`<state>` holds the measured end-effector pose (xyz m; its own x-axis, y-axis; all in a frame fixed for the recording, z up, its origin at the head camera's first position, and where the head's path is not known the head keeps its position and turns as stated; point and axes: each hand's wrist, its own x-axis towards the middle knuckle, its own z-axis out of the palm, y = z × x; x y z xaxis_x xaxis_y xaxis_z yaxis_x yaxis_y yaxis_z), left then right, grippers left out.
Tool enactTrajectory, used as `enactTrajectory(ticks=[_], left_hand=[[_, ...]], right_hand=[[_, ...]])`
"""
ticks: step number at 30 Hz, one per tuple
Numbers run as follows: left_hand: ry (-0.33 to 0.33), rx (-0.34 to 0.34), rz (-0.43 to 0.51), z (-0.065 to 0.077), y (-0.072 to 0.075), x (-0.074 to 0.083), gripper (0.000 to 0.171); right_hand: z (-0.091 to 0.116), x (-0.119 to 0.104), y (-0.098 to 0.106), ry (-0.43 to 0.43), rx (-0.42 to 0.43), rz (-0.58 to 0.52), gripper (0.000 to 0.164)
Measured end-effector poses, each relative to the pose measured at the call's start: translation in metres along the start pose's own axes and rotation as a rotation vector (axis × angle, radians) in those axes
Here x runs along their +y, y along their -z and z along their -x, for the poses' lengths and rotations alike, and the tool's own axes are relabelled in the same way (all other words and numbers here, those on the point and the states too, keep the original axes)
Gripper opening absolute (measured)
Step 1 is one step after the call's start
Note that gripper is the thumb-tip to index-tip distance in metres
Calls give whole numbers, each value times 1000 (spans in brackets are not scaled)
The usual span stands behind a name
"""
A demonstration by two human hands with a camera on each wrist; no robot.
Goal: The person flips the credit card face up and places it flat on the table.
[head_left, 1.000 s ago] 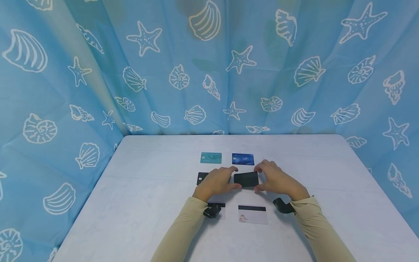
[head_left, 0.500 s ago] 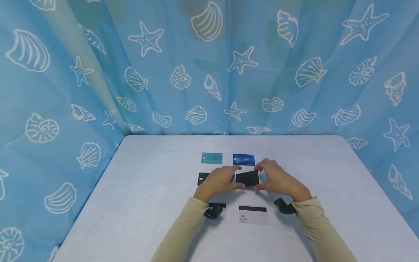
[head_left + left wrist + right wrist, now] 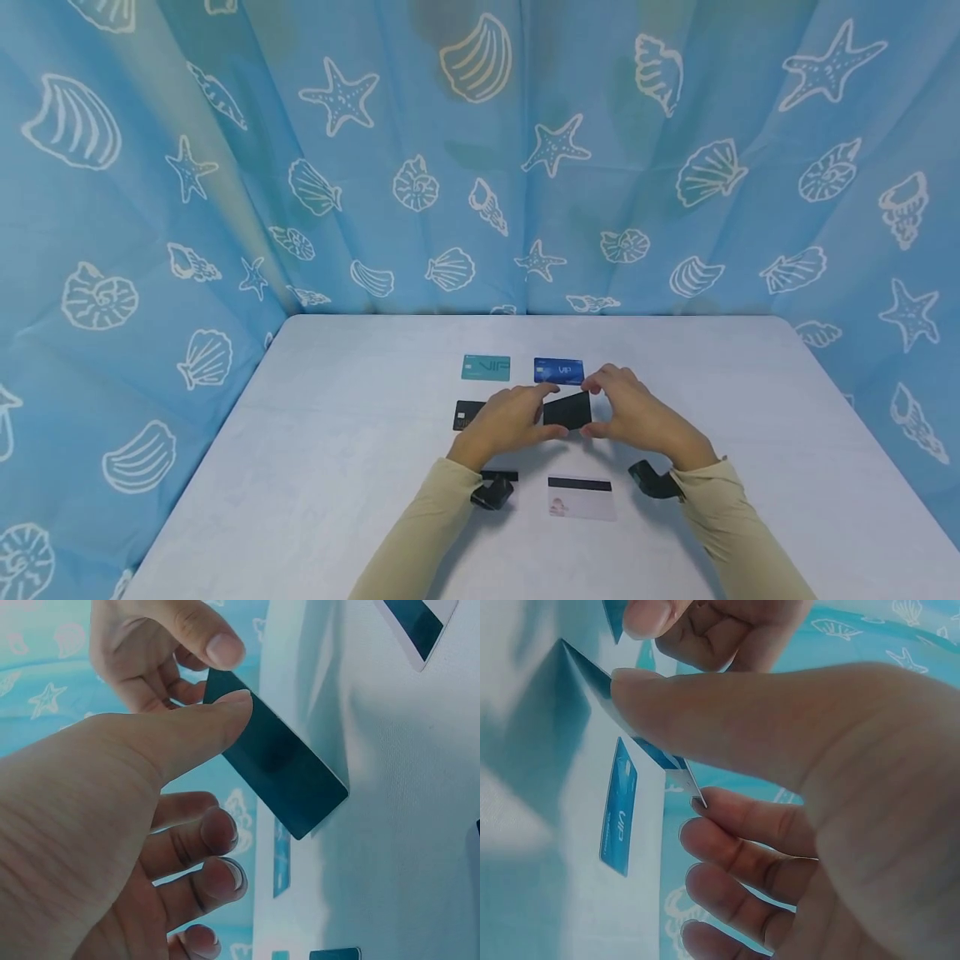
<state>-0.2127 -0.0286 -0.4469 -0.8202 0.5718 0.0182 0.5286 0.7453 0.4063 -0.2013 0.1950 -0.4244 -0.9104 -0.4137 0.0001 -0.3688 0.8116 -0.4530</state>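
Note:
A black card is held raised and tilted over the white table. My right hand pinches it, with the thumb and index finger at its right end; the other fingers are spread below in the right wrist view. My left hand is curved around the card's left end, thumb straight. In the left wrist view the left thumb overlaps the card, but its other fingers are apart from it. From the right wrist view, a gap shows between the left thumb and the card.
On the table lie a teal VIP card, a blue VIP card, and a black card partly covered by my left hand. Nearer are a white striped card and another striped card, mostly hidden. A blue shell-patterned curtain hangs behind.
The black card has tilted more, its right side higher. My left hand has shifted slightly right, toward my right hand, which stays nearly in place.

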Motion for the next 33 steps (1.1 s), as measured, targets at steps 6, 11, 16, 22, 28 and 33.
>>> enactTrajectory(ticks=[6, 11, 16, 22, 28, 33], left_hand=[[13, -11, 0, 4, -5, 1, 70], [13, 3, -14, 4, -8, -1, 70], [-1, -2, -17, 1, -8, 2, 69], [-5, 12, -14, -1, -7, 5, 70], [-5, 18, -4, -1, -8, 6, 71], [-15, 23, 2, -2, -8, 8, 71]], right_hand=[[2, -1, -4, 3, -3, -5, 57], [-1, -4, -5, 11, 12, 14, 57], [1, -4, -1, 11, 21, 10, 57], [4, -3, 3, 29, 38, 11, 57], [6, -6, 5, 54, 49, 6, 56], [7, -7, 6, 70, 63, 11, 56]])
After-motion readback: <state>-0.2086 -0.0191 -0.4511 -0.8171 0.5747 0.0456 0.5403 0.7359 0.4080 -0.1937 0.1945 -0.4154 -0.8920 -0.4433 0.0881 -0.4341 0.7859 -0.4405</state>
